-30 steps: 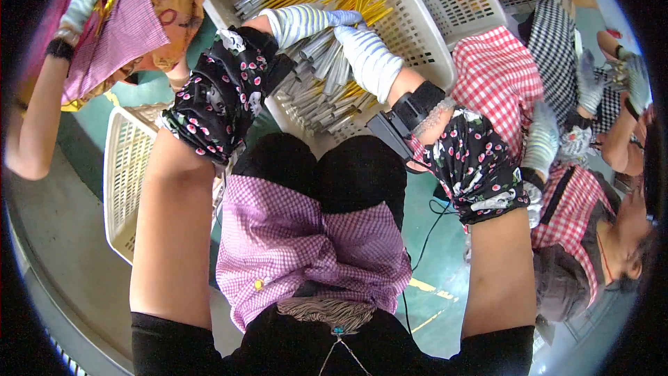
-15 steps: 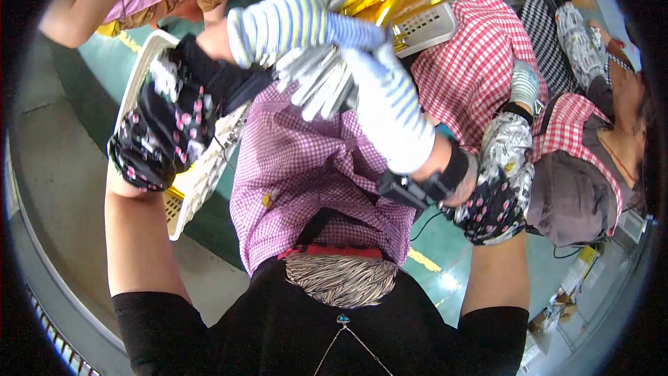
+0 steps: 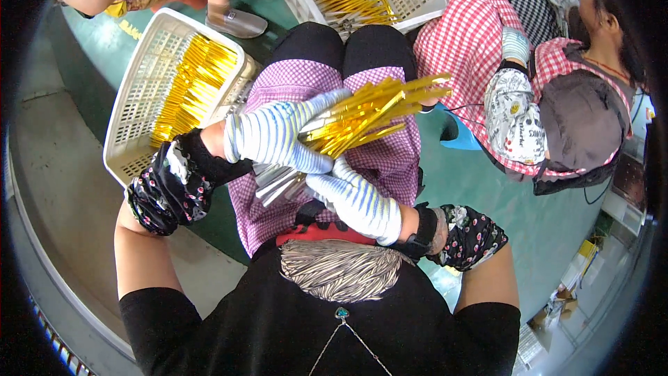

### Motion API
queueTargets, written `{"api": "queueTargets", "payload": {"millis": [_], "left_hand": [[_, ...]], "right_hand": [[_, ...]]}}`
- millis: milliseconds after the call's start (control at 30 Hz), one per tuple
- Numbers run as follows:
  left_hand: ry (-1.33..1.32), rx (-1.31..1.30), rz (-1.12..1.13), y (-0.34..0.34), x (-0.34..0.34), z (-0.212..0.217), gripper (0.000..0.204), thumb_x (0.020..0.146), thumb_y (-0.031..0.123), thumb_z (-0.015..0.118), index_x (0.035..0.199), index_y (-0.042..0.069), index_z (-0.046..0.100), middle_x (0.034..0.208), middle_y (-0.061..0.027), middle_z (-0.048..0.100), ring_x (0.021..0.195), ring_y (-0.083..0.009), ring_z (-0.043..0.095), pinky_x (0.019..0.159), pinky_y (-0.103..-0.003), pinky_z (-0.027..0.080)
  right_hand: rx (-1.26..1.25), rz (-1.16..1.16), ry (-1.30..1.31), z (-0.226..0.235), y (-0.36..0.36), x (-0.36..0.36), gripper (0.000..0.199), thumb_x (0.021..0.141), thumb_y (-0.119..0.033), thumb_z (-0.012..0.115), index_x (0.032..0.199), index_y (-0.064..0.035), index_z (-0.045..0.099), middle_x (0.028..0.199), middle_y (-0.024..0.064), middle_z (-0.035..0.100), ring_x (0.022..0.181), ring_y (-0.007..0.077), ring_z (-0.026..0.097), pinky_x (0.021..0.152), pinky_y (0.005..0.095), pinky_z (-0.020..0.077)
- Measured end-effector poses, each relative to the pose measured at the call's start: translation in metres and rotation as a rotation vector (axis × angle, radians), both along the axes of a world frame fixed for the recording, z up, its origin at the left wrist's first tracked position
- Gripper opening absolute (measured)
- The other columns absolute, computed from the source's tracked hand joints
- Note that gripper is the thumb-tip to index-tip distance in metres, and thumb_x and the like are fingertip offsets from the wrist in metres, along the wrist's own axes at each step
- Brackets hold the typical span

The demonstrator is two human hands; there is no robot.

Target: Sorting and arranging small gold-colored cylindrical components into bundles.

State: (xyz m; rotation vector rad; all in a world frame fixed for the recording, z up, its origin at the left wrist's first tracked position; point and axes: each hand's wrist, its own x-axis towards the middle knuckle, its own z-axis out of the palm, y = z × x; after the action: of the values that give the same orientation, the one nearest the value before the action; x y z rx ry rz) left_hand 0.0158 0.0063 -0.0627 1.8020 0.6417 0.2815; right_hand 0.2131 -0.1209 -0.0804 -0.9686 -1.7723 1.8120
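Note:
Over my lap is a thick bundle of slim strips (image 3: 372,115), gold at the far right end and silvery at the near left end. My left hand (image 3: 268,132), in a striped white glove, is wrapped round its middle with the thumb across the strips. Just below, my right hand (image 3: 362,202), in a matching glove, has its fingers bent against the bundle's underside, close to the left hand's fingertips. The left hand and the strips partly hide those fingers. The gold ends fan out unevenly.
A white perforated basket (image 3: 124,115) with gold strips stands to my left. Another white basket (image 3: 300,1) holding similar strips is beyond my knees. A co-worker in a red checked apron (image 3: 459,35) sits at right, near a blue object (image 3: 459,134). Another person's shoe (image 3: 236,22) is at upper left.
Both hands have come back from the far basket toward my lap with the bundle. Its gold ends now point right. My right hand has dropped below my left.

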Motion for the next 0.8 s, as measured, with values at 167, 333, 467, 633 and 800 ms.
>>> {"api": "queueTargets", "payload": {"millis": [167,333,467,633,800], "left_hand": [[-0.013,-0.047,-0.122,-0.005,0.01,-0.005,0.11,0.071,0.046,0.082,0.154,0.012,0.019,0.118,-0.0225,0.064,0.105,-0.0355,0.066,0.09,-0.039,0.052],[0.266,-0.058,-0.35,-0.007,0.014,-0.024,0.113,0.067,0.046,0.084,0.153,0.016,0.019,0.119,-0.0171,0.065,0.104,-0.036,0.066,0.088,-0.041,0.052],[0.353,0.004,-0.358,-0.007,0.016,-0.026,0.112,0.066,0.046,0.084,0.153,0.014,0.02,0.117,-0.0192,0.066,0.103,-0.0382,0.065,0.088,-0.041,0.052],[0.612,0.135,-0.384,-0.027,0.031,-0.016,0.108,0.068,0.042,0.08,0.153,0.011,0.021,0.103,-0.0225,0.066,0.089,-0.0376,0.066,0.079,-0.044,0.053],[0.573,0.331,-0.393,-0.045,0.03,-0.032,0.103,0.07,0.038,0.078,0.151,0.008,0.023,0.112,-0.0183,0.061,0.093,-0.0367,0.064,0.079,-0.044,0.053]], "right_hand": [[-0.735,-0.135,0.195,0.007,0.007,0.011,0.024,0.095,-0.009,0.056,0.119,-0.0048,0.056,0.12,0.0093,0.059,0.108,0.0188,0.059,0.093,0.0329,0.0497],[-1.154,-0.122,0.468,0.006,0.02,0.035,0.029,0.096,-0.02,0.059,0.123,-0.0106,0.054,0.125,0.0052,0.06,0.115,0.0211,0.06,0.097,0.0405,0.0498],[0.193,0.287,-0.15,-0.023,0.021,0.063,0.032,0.098,-0.021,0.053,0.126,-0.0041,0.053,0.124,0.0133,0.059,0.11,0.0288,0.061,0.094,0.0402,0.0489],[0.221,0.547,-0.399,0.023,0.045,0.074,0.028,0.095,-0.026,0.052,0.105,-0.0032,0.064,0.096,0.019,0.067,0.087,0.037,0.065,0.077,0.0441,0.0528],[0.529,-0.274,-0.821,0.011,0.105,0.092,0.055,0.085,-0.053,0.064,0.115,-0.0068,0.063,0.106,0.0178,0.067,0.094,0.0354,0.066,0.08,0.0436,0.0527]]}}
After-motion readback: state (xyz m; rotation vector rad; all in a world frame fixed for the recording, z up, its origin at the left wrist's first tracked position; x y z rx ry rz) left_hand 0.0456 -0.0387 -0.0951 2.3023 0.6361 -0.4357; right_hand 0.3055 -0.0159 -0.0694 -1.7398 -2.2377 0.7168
